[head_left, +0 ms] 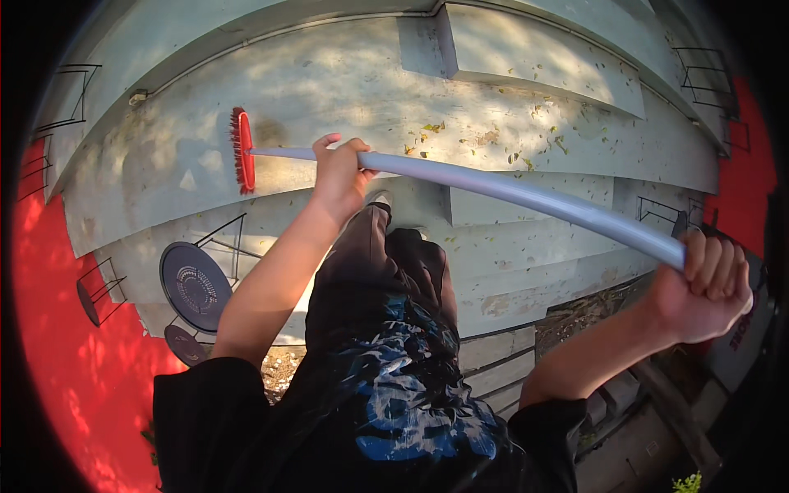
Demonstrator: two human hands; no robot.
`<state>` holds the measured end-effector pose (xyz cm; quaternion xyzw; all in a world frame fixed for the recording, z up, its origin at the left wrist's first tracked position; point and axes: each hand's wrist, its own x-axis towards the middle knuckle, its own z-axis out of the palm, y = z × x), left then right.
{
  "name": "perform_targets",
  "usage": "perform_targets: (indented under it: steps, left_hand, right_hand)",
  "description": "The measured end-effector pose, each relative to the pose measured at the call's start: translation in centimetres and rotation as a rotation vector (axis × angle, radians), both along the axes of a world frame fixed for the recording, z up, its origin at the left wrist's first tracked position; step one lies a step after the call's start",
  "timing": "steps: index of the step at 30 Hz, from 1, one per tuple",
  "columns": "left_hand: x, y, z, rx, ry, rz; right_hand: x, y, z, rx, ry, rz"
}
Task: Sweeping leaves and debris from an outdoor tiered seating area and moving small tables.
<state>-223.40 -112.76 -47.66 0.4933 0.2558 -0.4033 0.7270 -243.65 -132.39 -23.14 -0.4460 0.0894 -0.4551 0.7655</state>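
I hold a long-handled broom with both hands. Its thick grey-blue handle [509, 189] slants across my front from upper left to lower right. At the far left end is the red broom head [246, 153] with dark red bristles, over the pale concrete. My left hand [339, 174] grips the handle's lower part, near the head, with a finger sticking out. Wrapped round the top end of the handle is my right hand [708, 283], its fingers closed in a fist.
Dry leaves [431, 129] lie scattered over the pale concrete step [329, 74], mostly right of the broom head. Raised concrete blocks [534, 57] stand behind. A round dark table [196, 286] and a smaller round stool [186, 345] are at left, beside red ground [49, 329].
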Motion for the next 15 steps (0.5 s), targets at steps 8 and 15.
perform_targets:
  steps: [8, 15]
  left_hand:
    - [7.5, 2.2, -20.3, 0.332, 0.196, 0.211]
    - [-12.6, -20.3, -13.1, 0.209, 0.208, -0.098]
  right_hand:
    - [-0.9, 3.2, -7.6, 0.080, 0.065, -0.166]
    - [-17.2, -7.6, 4.3, -0.235, 0.157, -0.184]
